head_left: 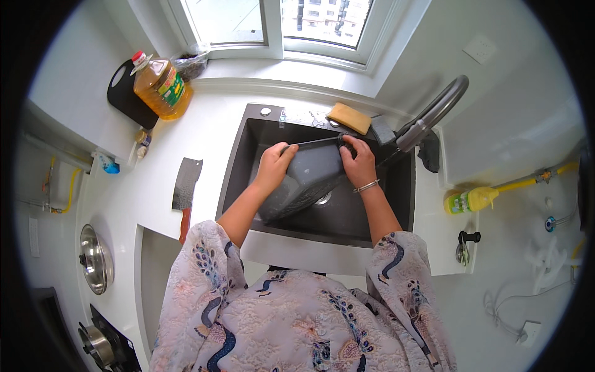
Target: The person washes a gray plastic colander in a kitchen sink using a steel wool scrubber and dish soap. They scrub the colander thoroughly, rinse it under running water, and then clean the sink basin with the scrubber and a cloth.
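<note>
A dark grey, box-shaped basin (pixel 313 166) is tilted inside the dark sink (pixel 232 186), its surface wet. My left hand (pixel 274 166) is closed on the basin's rim at its left end, thumb along the edge. At the right end of the same rim, my right hand (pixel 359 162) is closed, a bracelet on its wrist. A small dark wad shows by the right fingertips; whether it is a scrubber I cannot tell. The fingers' undersides are hidden. Part of the drain (pixel 323 198) shows beside the basin.
The faucet (pixel 427 118) arches over the sink's right side. A yellow sponge (pixel 349 118) lies on the back ledge. A cleaver (pixel 186 192) rests left of the sink, near an oil jug (pixel 162 87). Right are a yellow bottle (pixel 471 200) and dark cloth (pixel 429 152).
</note>
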Demonstrator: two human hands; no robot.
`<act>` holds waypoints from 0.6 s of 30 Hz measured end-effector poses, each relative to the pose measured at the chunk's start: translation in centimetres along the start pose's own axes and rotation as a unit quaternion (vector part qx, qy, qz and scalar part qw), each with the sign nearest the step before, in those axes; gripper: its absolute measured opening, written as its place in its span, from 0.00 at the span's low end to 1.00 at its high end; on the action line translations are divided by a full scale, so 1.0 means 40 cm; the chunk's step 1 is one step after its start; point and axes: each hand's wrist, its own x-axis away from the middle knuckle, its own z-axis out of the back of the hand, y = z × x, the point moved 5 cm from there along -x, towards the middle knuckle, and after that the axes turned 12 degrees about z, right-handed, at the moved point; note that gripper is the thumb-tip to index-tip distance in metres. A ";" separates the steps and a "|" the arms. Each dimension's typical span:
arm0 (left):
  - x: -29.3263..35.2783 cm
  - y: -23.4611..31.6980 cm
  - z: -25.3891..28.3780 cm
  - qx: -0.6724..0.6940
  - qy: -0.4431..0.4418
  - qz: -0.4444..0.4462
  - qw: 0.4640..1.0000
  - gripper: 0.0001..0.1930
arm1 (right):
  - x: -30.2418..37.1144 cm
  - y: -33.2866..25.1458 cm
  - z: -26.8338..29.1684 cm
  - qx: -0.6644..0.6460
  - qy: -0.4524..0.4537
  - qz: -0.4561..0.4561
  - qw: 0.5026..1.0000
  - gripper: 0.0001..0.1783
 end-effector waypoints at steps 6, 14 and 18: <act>-0.064 0.001 -0.101 -0.052 -0.179 0.047 0.981 0.11 | 0.082 -0.001 -0.041 -0.029 0.011 -0.023 0.999 0.14; 0.088 -0.319 -0.044 -0.418 -0.044 0.077 0.904 0.18 | 0.295 0.274 -0.134 -0.162 0.123 -0.263 0.943 0.20; 0.073 -0.297 -0.031 -0.436 0.006 0.042 0.899 0.20 | 0.282 0.195 -0.117 -0.135 0.126 -0.216 0.959 0.19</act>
